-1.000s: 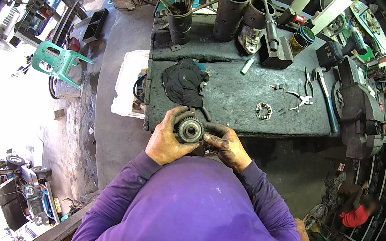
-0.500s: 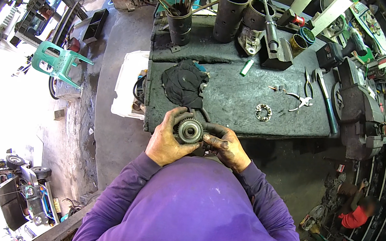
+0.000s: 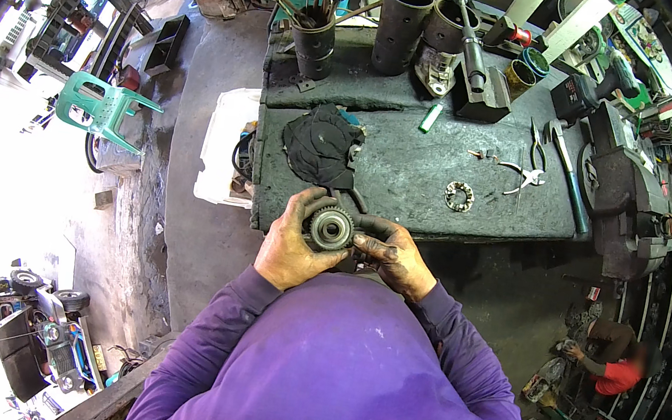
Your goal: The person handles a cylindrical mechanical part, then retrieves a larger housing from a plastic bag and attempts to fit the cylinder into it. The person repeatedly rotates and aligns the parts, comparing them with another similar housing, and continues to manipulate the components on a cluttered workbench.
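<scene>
Closed around the rim from both sides, the left hand (image 3: 295, 245) and the right hand (image 3: 402, 262) hold a metal gear (image 3: 332, 228), the left with fingers curled over its side and thumb below, the right with its darkened thumb against the opposite edge; the right fingers behind are partly hidden. It sits in front of the purple shirt (image 3: 366, 360), just short of the near edge of the workbench (image 3: 411, 165). Beyond the hands a crumpled black cloth (image 3: 318, 143) covers part of the bench top, the nearest thing in the way, with a dark rod (image 3: 357, 200) sticking out toward the gear. Farther right lie a small segmented ring (image 3: 459, 196), pliers (image 3: 534, 175) and a long tool with a blue handle (image 3: 579, 201), beside a bulky vise (image 3: 635, 192). A tool-filled can (image 3: 314, 50) and a tall dark cylinder (image 3: 401, 30) crowd the back. Teeth ring the gear's outer edge; inside, smooth grey bands, shiny in places, step inward to a dark round centre.
</scene>
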Demonstrator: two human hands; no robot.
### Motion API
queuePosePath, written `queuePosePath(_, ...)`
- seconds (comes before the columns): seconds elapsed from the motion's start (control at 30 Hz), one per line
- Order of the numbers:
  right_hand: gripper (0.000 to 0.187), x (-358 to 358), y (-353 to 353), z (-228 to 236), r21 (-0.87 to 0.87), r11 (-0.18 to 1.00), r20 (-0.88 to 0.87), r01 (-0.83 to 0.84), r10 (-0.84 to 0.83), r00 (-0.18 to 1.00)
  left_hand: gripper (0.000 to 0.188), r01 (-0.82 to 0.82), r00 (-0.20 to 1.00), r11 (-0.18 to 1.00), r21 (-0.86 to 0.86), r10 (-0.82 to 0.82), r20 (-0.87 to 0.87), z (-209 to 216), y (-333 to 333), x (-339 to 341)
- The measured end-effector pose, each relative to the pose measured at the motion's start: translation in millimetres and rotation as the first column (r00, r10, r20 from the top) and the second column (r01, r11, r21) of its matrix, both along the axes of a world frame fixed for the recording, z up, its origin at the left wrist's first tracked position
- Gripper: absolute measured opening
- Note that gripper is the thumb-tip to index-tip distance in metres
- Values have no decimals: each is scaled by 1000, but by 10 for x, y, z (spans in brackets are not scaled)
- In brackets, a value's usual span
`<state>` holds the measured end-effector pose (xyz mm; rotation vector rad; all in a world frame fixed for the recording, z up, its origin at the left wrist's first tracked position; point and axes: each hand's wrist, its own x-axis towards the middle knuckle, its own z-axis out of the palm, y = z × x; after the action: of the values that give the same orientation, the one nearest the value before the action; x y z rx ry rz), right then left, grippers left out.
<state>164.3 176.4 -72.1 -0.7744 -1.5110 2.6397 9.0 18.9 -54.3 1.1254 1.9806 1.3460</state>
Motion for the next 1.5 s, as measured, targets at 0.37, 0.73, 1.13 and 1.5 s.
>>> queuePosePath(0.37,58,6,8,-31,38,999,6,-16,15,1000,93,-4,1000,1000,-10,4,-16,-6,-16,-4)
queuePosePath(0.73,57,4,-5,43,34,999,-5,-9,9,1000,90,6,999,1000,-6,-6,-49,-2,-12,-11)
queuePosePath(1.13,41,73,90,76,-93,979,-93,181,-189,978,51,-369,219,909,194,-118,969,-211,-137,-77)
queuePosePath(1.5,36,36,8,-34,16,996,-37,83,-83,996,58,-318,-21,948,-11,5,1000,-279,-259,-174)
